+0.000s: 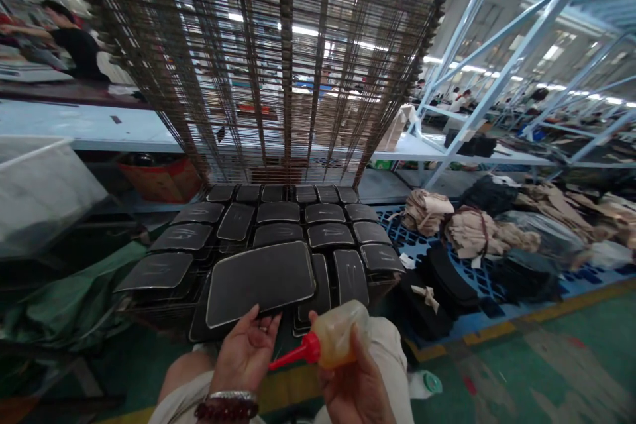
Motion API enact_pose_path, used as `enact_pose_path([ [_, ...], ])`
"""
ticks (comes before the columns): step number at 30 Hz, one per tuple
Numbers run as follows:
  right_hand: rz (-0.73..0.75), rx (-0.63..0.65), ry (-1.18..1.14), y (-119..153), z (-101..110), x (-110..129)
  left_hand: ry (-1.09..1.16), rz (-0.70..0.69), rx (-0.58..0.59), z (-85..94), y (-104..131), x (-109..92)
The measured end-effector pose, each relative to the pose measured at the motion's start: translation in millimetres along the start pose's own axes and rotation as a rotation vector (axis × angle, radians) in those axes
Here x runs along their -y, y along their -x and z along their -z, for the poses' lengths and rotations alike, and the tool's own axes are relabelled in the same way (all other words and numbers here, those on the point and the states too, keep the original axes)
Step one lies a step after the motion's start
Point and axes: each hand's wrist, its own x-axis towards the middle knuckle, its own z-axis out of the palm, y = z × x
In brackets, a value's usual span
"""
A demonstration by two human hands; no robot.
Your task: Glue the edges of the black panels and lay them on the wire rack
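A large dark panel (261, 281) with a pale line along its edge lies tilted on top of the stacks in front of me. My left hand (246, 351) has its thumb and fingers at the panel's near edge, holding it. My right hand (355, 377) is wrapped round a clear squeeze bottle (342, 331) of yellowish liquid. The bottle's red nozzle (298, 351) points left, towards my left wrist, and does not touch the panel. Several smaller dark panels (278, 235) with pale outlines lie in rows beyond and beside the large one.
A tall wire rack (283, 66) rises behind the panels. Beige bundles (467, 232) and black stacks (427, 305) sit on a blue pallet at right. A white bin (44, 192) and green cloth (74, 291) are at left. A capped bottle (424, 384) lies near my knee.
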Motion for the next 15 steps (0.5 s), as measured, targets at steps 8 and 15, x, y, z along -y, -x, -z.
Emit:
enact_pose_path([
  [8,0.023,0.066,0.016,-8,-9,-16,-0.044,0.223,0.261,4.8,3,35],
  [15,0.028,0.077,0.042,-8,-17,-8,-0.164,-0.037,0.403,35.5,8,45],
])
